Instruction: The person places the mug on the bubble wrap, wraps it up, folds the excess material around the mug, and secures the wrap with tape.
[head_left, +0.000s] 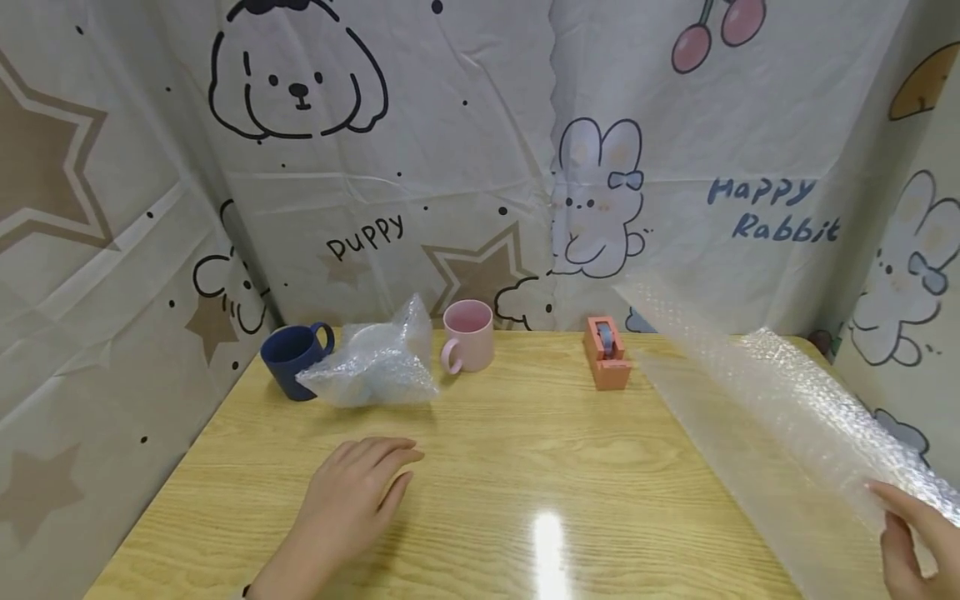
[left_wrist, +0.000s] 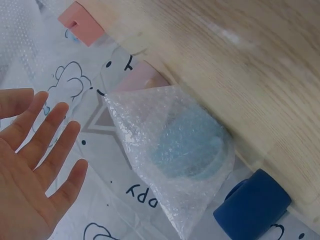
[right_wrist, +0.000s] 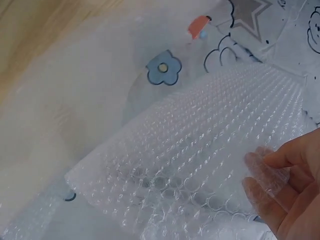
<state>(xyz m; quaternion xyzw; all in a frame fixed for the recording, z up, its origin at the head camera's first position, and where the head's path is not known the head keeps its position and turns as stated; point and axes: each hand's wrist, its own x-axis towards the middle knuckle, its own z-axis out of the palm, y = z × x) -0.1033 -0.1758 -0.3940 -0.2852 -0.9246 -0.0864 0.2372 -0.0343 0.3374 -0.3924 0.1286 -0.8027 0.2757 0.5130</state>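
My right hand point(head_left: 917, 533) pinches the edge of a clear bubble wrap sheet point(head_left: 757, 417) at the table's right side. In the right wrist view, the thumb and fingers of that hand point(right_wrist: 285, 185) grip the bubble wrap point(right_wrist: 200, 135), some fingers showing through it. My left hand point(head_left: 352, 492) hovers over the table's left part with relaxed fingers and holds nothing. Beyond it stands a light blue object wrapped in bubble wrap point(head_left: 375, 367), between a dark blue mug point(head_left: 288, 360) and a pink mug point(head_left: 474, 337). The left wrist view shows the wrapped bundle point(left_wrist: 185, 145) past the spread fingers point(left_wrist: 55, 150).
An orange tape dispenser point(head_left: 609, 367) with a blue tape roll stands near the back edge of the wooden table point(head_left: 525, 450). A printed cloth point(head_left: 480, 150) hangs close behind and at both sides of the table.
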